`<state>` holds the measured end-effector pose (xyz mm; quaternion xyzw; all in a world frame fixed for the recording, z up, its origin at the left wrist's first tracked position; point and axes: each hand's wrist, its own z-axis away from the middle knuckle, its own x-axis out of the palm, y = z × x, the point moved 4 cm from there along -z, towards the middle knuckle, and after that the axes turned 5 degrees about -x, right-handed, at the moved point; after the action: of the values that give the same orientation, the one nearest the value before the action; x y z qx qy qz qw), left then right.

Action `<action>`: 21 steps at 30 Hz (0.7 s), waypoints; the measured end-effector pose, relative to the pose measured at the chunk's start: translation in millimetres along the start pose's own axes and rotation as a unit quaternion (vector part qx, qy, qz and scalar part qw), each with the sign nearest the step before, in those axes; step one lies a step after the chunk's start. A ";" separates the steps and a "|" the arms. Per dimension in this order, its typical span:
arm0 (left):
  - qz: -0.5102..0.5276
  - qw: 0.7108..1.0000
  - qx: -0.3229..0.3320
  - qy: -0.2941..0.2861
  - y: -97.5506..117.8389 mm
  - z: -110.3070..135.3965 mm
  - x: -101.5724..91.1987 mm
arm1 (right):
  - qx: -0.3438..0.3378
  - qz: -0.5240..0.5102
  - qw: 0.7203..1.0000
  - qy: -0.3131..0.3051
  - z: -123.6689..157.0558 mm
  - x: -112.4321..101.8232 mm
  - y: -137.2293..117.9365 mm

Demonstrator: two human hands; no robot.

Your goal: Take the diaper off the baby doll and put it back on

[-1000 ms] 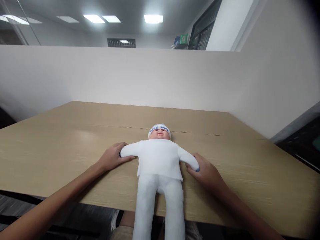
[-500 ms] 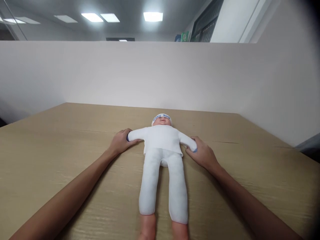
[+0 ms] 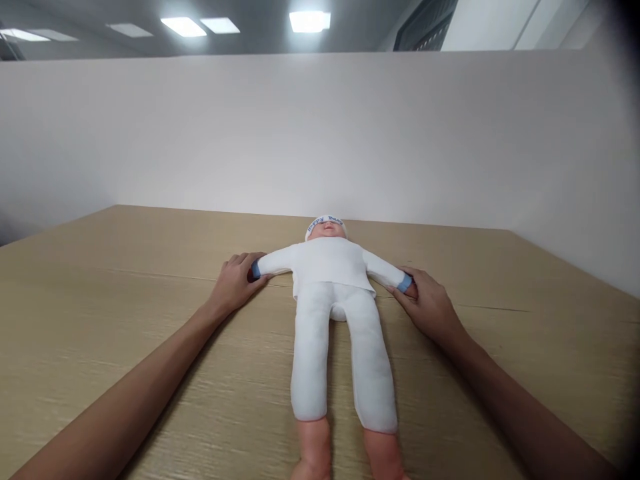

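Observation:
A baby doll (image 3: 333, 267) lies on its back on the wooden table, head away from me, legs towards me. It has a white soft body with blue cuffs, pinkish feet and a white headband (image 3: 326, 222) lettered in blue. My left hand (image 3: 236, 281) is closed around the end of the doll's arm on the left, by the blue cuff. On the other side, my right hand (image 3: 429, 301) grips the opposite arm just beyond its cuff. Both doll arms are stretched out sideways. The doll's hands are mostly hidden in my fingers.
The light wooden table (image 3: 150, 373) spreads to both sides of the doll, with thin seams across its top. Behind its far edge stands a plain white partition (image 3: 250, 133). Ceiling lights (image 3: 310, 22) show above it.
My hands are now farther apart, with the right one shifted outward. More of both blue cuffs shows. The doll appears slightly farther right and higher in view, and the camera has tilted down.

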<state>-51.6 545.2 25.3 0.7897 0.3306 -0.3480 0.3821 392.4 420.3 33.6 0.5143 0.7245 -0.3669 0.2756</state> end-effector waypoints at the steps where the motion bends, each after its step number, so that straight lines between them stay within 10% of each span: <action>1: 0.000 1.000 -0.001 -0.005 -0.7 0.1 0.6 | -0.002 -0.001 1.000 -0.002 0.3 0.9 1.8; 21: -0.024 0.998 -0.043 0.040 10.2 35.5 -3.8 | 0.063 0.092 0.993 0.029 34.2 -5.8 -23.1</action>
<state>-56.1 509.6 15.6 0.7777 0.3792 -0.3111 0.3933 373.1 384.6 24.1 0.6054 0.6577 -0.3693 0.2540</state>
